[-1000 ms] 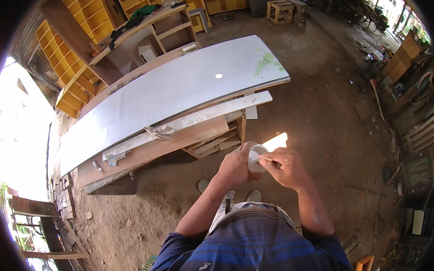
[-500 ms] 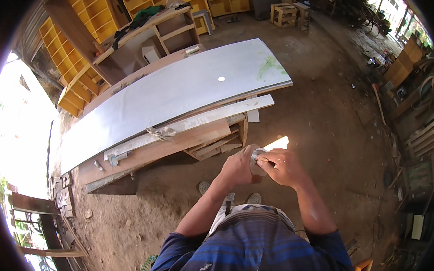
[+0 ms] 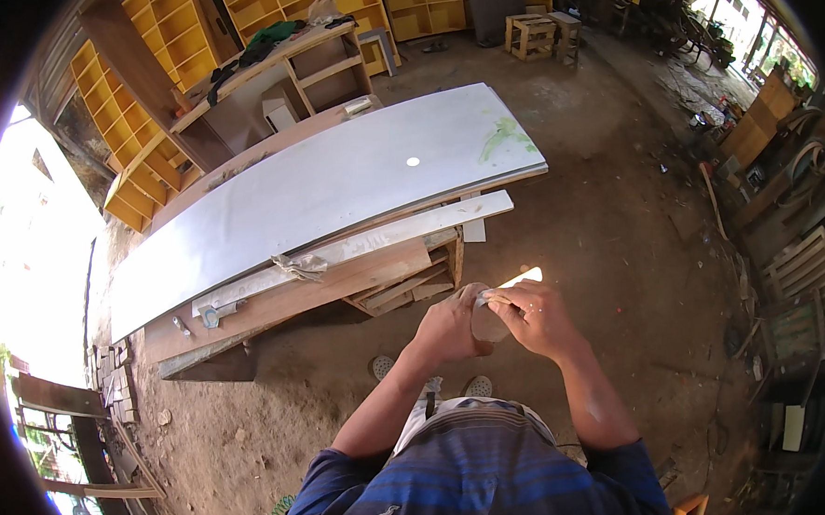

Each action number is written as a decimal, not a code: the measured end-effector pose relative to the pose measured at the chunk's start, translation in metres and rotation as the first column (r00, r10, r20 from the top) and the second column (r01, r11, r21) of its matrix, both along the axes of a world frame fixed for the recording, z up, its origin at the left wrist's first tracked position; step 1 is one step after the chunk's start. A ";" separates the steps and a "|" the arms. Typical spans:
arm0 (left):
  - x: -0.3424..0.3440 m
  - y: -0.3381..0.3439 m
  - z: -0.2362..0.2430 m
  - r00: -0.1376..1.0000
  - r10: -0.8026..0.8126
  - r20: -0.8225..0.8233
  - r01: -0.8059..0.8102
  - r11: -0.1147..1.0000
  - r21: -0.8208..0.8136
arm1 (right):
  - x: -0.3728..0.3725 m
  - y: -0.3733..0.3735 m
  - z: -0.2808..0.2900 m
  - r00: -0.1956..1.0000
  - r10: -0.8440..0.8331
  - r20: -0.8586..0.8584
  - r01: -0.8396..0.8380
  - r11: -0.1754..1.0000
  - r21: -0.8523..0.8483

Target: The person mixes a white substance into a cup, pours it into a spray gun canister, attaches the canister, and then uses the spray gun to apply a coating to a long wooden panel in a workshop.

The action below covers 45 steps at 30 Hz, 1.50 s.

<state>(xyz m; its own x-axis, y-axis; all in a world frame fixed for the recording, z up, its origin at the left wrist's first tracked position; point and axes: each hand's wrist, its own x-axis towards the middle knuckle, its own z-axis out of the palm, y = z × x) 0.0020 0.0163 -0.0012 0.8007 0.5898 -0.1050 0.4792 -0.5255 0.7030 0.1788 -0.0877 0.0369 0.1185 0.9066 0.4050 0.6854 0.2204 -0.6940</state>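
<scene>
Head view: the left hand (image 3: 448,326) is curling around a pale, translucent, plastic-looking cup (image 3: 491,327), clamping its side. The right hand (image 3: 537,317) is pinching a thin, tan, stick-like tool (image 3: 496,299) at the cup's mouth. Both hands are working close together, in front of the torso.

Taking the cup as dial centre, with 12 o'clock toward the picture's top: a long, white, flat panel (image 3: 342,184) is lying at 10 o'clock, beyond the arms. A crumpled, grey-white cloth-like piece (image 3: 302,267) is resting between 9 and 10 o'clock.

The left grip is probably steadying the cup, leaving the right fingers free to handle the tool. The cup is appearing to tilt away from the wearer, so its side is showing and its contents are remaining hidden; fill level cannot be determined.

Toward 11 o'clock, an open-fronted wooden cabinet (image 3: 333,64) is holding a pale, box-shaped piece (image 3: 280,113); dark green fabric (image 3: 273,34) is lying on its top.
</scene>
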 end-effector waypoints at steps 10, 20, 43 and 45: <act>0.000 0.001 0.008 1.000 -0.012 -0.005 0.012 1.000 -0.009 | 0.004 0.005 0.001 1.000 -0.001 0.025 0.002 0.999 -0.041; -0.002 0.004 0.007 1.000 -0.001 0.019 0.001 1.000 -0.008 | 0.002 0.010 0.003 0.999 0.027 -0.022 -0.028 0.999 -0.040; 0.000 0.006 0.002 0.999 -0.006 0.037 0.004 0.998 0.069 | 0.007 0.008 0.002 0.996 -0.002 0.090 0.014 0.990 -0.137; -0.002 0.007 0.001 0.999 -0.009 0.038 0.007 0.999 0.053 | 0.005 0.008 0.005 0.999 0.018 0.051 -0.008 0.983 -0.183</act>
